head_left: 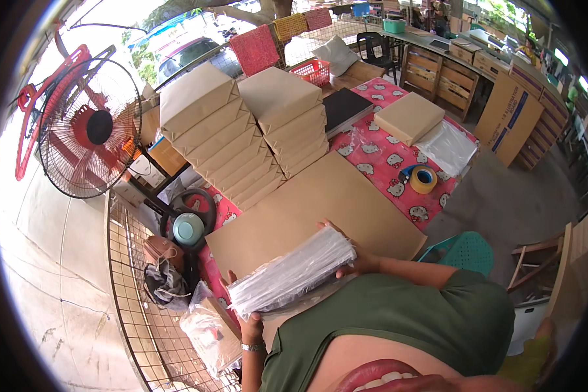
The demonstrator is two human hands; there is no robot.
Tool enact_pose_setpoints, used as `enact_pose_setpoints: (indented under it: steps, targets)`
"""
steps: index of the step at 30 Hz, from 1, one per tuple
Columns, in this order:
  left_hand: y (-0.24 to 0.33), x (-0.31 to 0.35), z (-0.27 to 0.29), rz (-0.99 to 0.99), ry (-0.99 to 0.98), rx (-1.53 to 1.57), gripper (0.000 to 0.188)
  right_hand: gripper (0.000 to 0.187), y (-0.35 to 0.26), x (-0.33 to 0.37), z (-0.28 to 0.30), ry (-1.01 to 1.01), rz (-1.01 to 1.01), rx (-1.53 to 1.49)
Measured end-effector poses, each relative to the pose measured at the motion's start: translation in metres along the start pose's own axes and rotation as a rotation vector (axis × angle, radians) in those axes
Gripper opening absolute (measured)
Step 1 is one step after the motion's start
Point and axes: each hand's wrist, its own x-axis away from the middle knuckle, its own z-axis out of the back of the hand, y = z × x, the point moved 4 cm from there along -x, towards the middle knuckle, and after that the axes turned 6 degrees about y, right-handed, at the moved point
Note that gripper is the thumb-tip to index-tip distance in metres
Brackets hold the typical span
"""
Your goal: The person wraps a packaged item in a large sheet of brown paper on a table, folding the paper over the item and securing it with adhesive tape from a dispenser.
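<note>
A thick bundle of clear plastic bags (294,271) is held up between my two hands, tilted, over a brown paper sheet (313,199). My left hand (251,325) grips its left end, with the thumb and fingers around the edge. The right end is in my right hand (362,259), whose fingers are partly hidden behind the plastic. The paper lies flat on a table with a pink patterned cover (366,157). Beyond the paper stand two tall stacks of paper-wrapped packages, a left stack (219,140) and a right stack (291,117).
On the table's right lie a wrapped package (409,117), a clear plastic sheet (447,149) and a tape dispenser (421,178). A dark flat board (346,110) sits behind the stacks. A fan (91,127) stands at left, a green stool (467,253) at right.
</note>
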Motion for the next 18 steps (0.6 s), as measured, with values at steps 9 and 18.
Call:
enact_pose_setpoints:
  steps: [9, 18]
  targets:
    - [-0.024, 0.006, 0.013, -0.161, -0.038, -0.277, 0.036, 0.103, 0.004, 0.002, 0.001, 0.001, 0.1, 0.337]
    - [0.011, 0.014, -0.011, -0.325, -0.076, -0.546, 0.032, 0.086, -0.004, 0.003, 0.0, 0.104, 0.067, 0.133]
